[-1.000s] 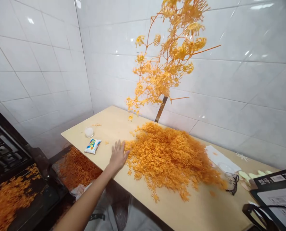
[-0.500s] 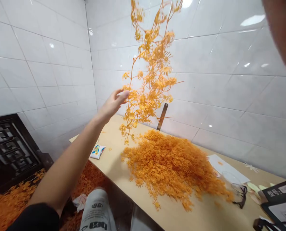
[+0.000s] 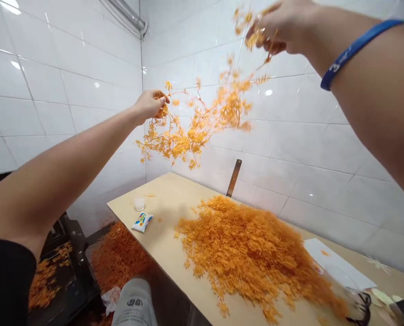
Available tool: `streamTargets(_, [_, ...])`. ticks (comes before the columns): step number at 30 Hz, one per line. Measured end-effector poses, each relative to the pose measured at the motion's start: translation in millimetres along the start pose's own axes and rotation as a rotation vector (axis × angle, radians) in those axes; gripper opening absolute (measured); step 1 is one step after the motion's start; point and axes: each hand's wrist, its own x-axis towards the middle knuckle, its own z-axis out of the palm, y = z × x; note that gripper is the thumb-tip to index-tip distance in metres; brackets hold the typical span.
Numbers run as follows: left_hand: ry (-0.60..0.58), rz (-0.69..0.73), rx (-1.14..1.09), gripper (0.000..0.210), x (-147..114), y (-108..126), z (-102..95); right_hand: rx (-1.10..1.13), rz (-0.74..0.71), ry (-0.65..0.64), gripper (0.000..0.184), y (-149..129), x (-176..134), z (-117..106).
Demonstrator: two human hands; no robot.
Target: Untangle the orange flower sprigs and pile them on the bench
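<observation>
A branching orange plastic strand [image 3: 188,140], covered in small flower-like pieces, stretches loosely between my two hands above the table. My left hand [image 3: 152,105] has its fingers curled round a bunch at the strand's left end. Higher up at the right, my right hand [image 3: 278,28] pinches the other end, with a few orange bits sticking out between the fingers. Motion blurs the strand's middle. Below lies a large heap of similar orange strands [image 3: 252,249] on the pale wooden table [image 3: 170,190].
A small white cup [image 3: 139,203] and a printed packet [image 3: 142,222] sit at the table's left end. Behind the heap, a dark metal strip [image 3: 234,178] leans on the tiled wall. White paper [image 3: 341,267] and dark glasses [image 3: 361,308] lie right. More orange pieces [image 3: 120,253] cover the floor.
The strand hung down vertically before; now it sags sideways between both hands. My left hand has closed on it and moved left and up. My right hand has come into view.
</observation>
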Motion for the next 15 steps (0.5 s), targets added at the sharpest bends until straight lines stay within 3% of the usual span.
streamTargets(3, [0.083,0.003,0.041,0.013,17.9,1.8,-12.4,-0.131,-0.091,-0.149,0.070,14.3,-31.6,5.7])
streamTargets(7, [0.154,0.003,0.092,0.010,31.5,-1.0,-16.1,-0.468,-0.192,-0.319,0.068,35.1,-50.7,13.6])
streamTargets(11, [0.202,0.006,0.153,0.009,43.4,-15.6,-18.4,-0.692,-0.240,-0.285,0.070,44.2,-46.8,13.2])
streamTargets(15, [0.333,-0.121,0.224,0.012,50.1,-45.8,-32.2,-0.808,-0.197,-0.227,0.066,55.2,-33.0,-8.3])
